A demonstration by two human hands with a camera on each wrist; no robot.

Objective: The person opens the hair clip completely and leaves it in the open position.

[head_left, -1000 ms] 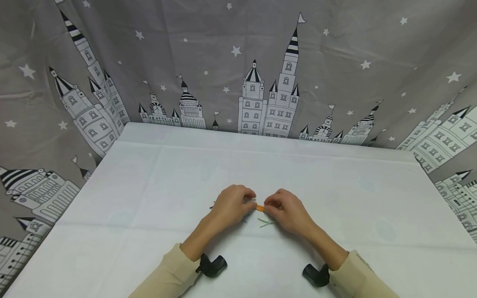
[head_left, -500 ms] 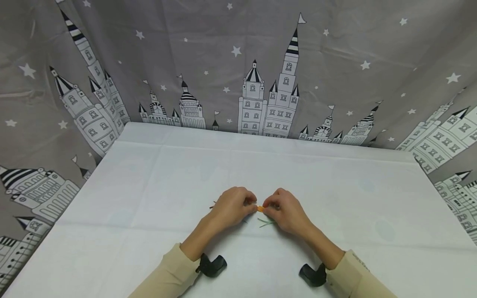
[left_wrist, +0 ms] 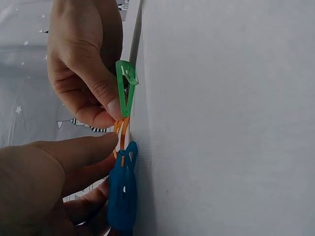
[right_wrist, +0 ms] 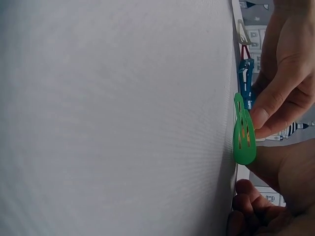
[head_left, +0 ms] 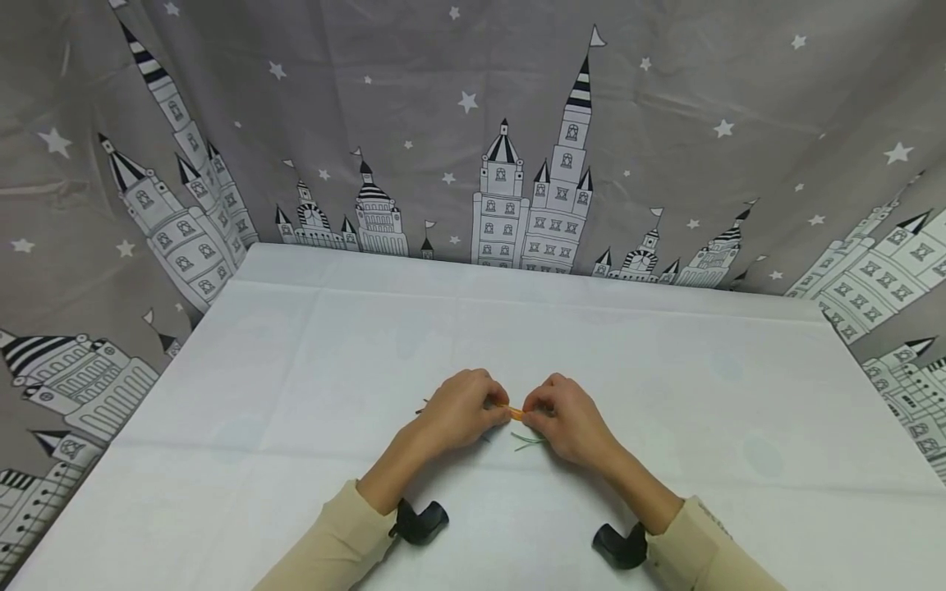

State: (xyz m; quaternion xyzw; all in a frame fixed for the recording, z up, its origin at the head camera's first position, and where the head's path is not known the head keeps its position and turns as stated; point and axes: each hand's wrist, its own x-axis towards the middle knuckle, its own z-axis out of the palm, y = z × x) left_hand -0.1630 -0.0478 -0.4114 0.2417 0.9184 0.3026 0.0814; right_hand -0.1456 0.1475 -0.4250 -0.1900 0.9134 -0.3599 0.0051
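My left hand point(head_left: 464, 406) and right hand point(head_left: 569, 417) meet low over the table, fingertips close together. Between them sits a small orange hair clip point(head_left: 516, 414), one end pinched by each hand. In the left wrist view the orange clip point(left_wrist: 123, 132) is partly covered by fingers. A green snap hair clip point(left_wrist: 121, 88) lies by the right thumb, and blue snap hair clips point(left_wrist: 123, 196) lie beside the left fingers. The right wrist view shows the green clip point(right_wrist: 244, 147) near, with a blue clip point(right_wrist: 246, 73) behind it.
Farther along in the right wrist view are a red clip point(right_wrist: 245, 51) and a whitish clip point(right_wrist: 242, 32). Thin dark clip ends point(head_left: 421, 410) show behind my left hand. A white cloth covers the table point(head_left: 296, 369); a grey castle-print curtain point(head_left: 414, 98) hangs behind.
Over the last second the hands shift only slightly while pinching. The orange clip's visible stretch shortens, then a longer piece shows by the left fingertips. The green clip stays put.
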